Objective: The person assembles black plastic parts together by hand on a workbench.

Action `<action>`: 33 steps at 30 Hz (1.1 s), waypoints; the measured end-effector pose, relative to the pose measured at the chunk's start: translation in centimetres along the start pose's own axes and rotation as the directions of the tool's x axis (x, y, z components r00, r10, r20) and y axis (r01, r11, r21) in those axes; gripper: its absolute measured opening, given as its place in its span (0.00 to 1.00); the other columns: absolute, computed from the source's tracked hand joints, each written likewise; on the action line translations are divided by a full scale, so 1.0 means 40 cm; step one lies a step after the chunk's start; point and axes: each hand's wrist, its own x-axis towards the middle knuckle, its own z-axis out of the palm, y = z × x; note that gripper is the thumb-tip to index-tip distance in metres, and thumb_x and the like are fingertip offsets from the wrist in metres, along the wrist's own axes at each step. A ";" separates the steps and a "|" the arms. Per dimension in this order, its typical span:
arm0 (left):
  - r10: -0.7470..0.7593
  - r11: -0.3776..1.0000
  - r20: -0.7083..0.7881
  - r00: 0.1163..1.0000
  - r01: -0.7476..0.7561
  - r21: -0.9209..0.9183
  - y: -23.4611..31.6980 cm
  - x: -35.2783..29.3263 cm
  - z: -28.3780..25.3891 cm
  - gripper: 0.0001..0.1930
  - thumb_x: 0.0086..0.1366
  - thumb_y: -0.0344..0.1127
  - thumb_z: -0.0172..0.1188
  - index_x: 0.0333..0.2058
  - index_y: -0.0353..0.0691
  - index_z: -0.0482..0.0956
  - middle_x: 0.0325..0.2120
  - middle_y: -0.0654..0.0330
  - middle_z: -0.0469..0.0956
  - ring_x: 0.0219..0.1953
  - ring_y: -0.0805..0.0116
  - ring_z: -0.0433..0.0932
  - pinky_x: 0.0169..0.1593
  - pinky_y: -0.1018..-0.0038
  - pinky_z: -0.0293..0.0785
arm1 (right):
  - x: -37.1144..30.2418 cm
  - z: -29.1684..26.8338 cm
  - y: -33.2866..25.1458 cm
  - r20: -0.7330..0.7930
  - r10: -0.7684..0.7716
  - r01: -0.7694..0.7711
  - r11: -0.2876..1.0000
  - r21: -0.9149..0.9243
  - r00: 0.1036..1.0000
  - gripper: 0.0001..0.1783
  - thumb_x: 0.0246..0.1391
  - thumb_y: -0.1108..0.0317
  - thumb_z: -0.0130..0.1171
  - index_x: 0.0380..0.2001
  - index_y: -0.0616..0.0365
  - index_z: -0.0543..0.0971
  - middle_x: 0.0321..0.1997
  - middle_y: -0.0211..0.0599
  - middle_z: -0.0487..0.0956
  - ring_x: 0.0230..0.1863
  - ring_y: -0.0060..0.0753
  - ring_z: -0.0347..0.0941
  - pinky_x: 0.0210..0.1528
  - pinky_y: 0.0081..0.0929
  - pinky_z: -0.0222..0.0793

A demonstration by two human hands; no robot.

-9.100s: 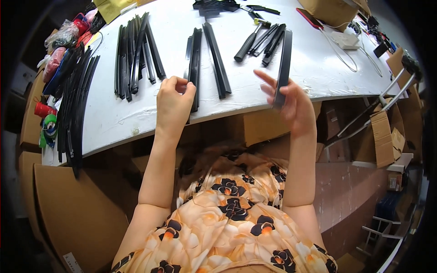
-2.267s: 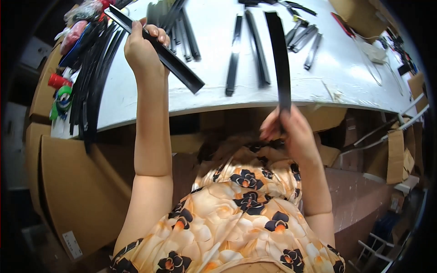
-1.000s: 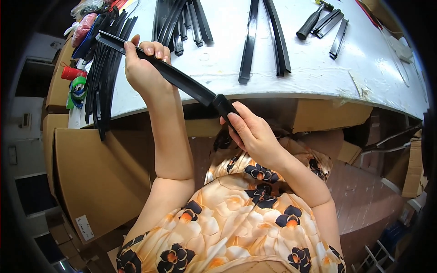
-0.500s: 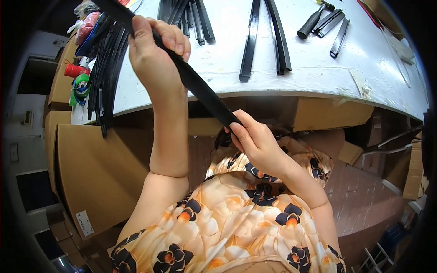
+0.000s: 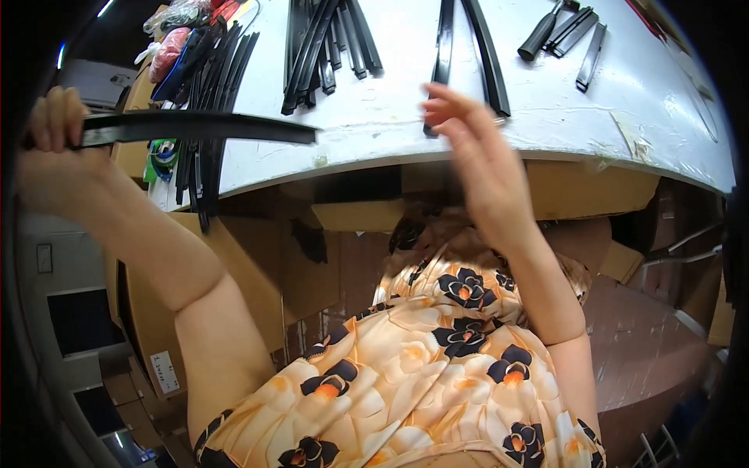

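Fingers of the left hand are curled tight around one long black strip, gripping it near its left end, far out to the person's left. That strip runs level to the right, off the table, its free end hanging over the front edge of the white table without resting on it as far as can be told. Fingers of the right hand are spread and empty, holding nothing; the hand is blurred and raised in front of the table edge, its fingertips just below a pair of long black strips that lie side by side on the tabletop, two in number. Left of that pair lies a loose bundle of black strips, overlapping too much to count. Another heap of black strips hangs over the table's left end, also too tangled to count. At the far right of the tabletop sit four short black pieces, close together. Brown cardboard boxes stand under the table, and a floral dress fills the lower middle.
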 end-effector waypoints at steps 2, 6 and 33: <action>0.004 0.989 -0.037 0.999 0.001 0.145 -0.057 -0.024 -0.004 0.21 0.66 0.40 0.45 0.13 0.47 0.55 0.09 0.68 0.54 0.10 0.78 0.49 0.15 0.83 0.45 | 0.009 -0.019 0.009 -0.115 -0.007 0.019 0.995 0.099 0.993 0.18 0.65 0.63 0.43 0.53 0.62 0.69 0.47 0.40 0.73 0.50 0.27 0.69 0.54 0.23 0.65; 0.005 0.944 -0.284 0.959 0.089 0.318 -0.089 -0.100 0.106 0.23 0.68 0.41 0.41 0.13 0.46 0.54 0.11 0.68 0.52 0.12 0.77 0.47 0.18 0.78 0.45 | 0.007 -0.028 0.004 -0.204 -0.005 0.041 0.985 0.169 0.979 0.17 0.65 0.65 0.41 0.49 0.64 0.71 0.44 0.38 0.75 0.48 0.25 0.70 0.54 0.23 0.64; 0.246 -0.219 0.597 0.764 -0.556 0.802 -0.241 0.101 -0.045 0.02 0.62 0.26 0.52 0.31 0.35 0.72 0.29 0.56 0.76 0.30 0.61 0.75 0.35 0.70 0.73 | -0.065 -0.114 0.005 -0.198 0.179 -0.133 0.965 0.225 0.964 0.15 0.65 0.65 0.42 0.40 0.62 0.75 0.28 0.30 0.74 0.30 0.17 0.70 0.36 0.15 0.66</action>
